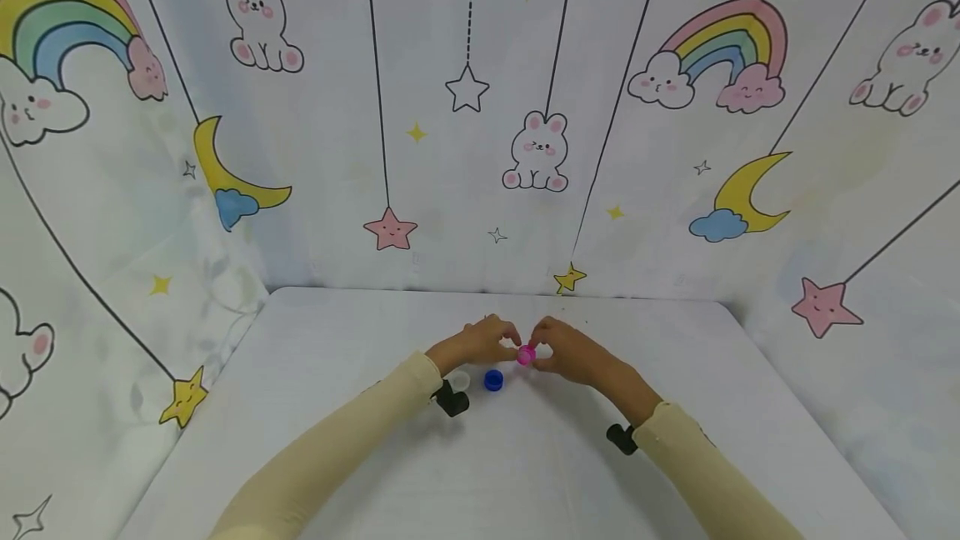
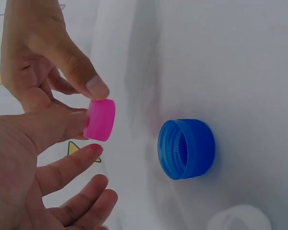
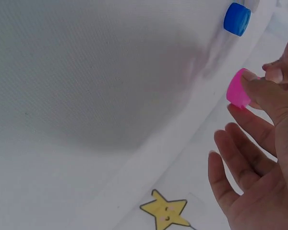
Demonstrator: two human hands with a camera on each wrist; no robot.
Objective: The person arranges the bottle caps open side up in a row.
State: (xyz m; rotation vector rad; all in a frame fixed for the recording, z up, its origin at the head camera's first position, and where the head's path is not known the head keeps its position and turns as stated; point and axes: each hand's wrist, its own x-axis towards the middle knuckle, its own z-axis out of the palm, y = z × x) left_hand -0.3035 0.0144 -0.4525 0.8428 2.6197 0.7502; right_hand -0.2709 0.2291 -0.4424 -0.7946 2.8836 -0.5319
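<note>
A small pink bottle cap [image 1: 527, 354] is between my two hands, above the white table. My right hand [image 1: 576, 353] pinches it, thumb pressed on its edge and index finger opposite in the right wrist view. From the other side my left hand [image 1: 486, 342] holds it, thumb on the cap and index fingertip close under it in the left wrist view; the other fingers are spread loosely. Nearer to me, a blue bottle cap [image 2: 187, 149] rests on the table, its ridged inside showing. Beside it lies a white cap [image 2: 240, 219], partly cut off in that view.
The white tabletop [image 1: 510, 473] meets a cloth backdrop [image 1: 330, 107] printed with rabbits, stars, moons and rainbows. Black wrist-camera mounts [image 1: 452, 398] hang below both wrists; the left one overlaps the white cap's side in the head view.
</note>
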